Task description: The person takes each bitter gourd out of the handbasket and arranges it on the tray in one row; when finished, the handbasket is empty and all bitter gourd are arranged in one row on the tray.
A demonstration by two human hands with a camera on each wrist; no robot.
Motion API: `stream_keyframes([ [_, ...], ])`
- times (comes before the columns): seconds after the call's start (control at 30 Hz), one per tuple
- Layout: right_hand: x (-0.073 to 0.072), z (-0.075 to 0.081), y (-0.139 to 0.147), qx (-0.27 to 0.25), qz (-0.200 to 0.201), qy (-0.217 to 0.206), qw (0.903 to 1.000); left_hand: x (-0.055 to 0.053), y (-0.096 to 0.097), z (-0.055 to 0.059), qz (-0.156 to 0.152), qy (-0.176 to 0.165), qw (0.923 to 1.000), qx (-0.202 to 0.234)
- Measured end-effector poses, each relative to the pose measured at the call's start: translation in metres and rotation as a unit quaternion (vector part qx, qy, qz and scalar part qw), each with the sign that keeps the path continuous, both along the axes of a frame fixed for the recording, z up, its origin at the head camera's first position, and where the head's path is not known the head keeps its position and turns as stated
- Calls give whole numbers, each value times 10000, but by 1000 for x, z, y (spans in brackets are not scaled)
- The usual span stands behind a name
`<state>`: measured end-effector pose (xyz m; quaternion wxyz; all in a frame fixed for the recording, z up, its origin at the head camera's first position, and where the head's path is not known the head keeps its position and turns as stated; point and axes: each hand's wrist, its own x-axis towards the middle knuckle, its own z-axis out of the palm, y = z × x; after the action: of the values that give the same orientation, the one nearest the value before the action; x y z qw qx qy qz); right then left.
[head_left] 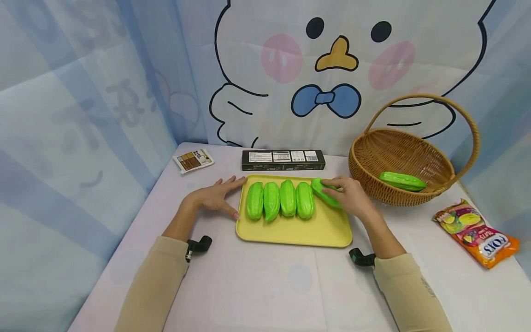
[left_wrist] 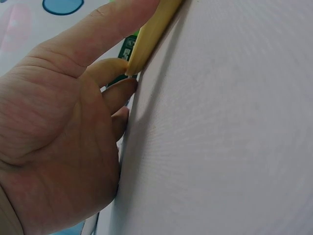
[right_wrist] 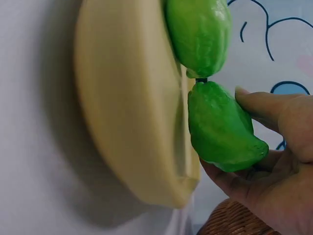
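Several bright green, bumpy bitter melons (head_left: 271, 201) lie side by side in a row on a yellow tray (head_left: 290, 233). At the row's right end, my right hand (head_left: 349, 193) holds another bitter melon (right_wrist: 222, 129) between thumb and fingers. That melon lies slanted, its lower end toward the tray's right side. My left hand (head_left: 215, 197) is spread at the tray's left edge, thumb by the side and index finger at the far left corner. In the left wrist view, its fingers (left_wrist: 120, 95) reach past the tray's rim.
A wicker basket (head_left: 398, 154) with a tall handle stands at the back right, one bitter melon (head_left: 402, 181) inside. An orange snack bag (head_left: 477, 233) lies right of it. Behind the tray are a dark long box (head_left: 283, 160) and, farther left, a small packet (head_left: 193, 160).
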<state>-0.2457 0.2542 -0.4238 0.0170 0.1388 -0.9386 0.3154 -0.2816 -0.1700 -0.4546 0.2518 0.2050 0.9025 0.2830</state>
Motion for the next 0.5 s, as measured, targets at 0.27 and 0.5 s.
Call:
stream_keyframes([
  [0.27,1,1,2,243,200,-199,9993,-1,1,2,-17,11,10000,-14],
  [0.5,3,7,3,347,386,-412,9978,0,0,1,-10,1,10000,-14],
])
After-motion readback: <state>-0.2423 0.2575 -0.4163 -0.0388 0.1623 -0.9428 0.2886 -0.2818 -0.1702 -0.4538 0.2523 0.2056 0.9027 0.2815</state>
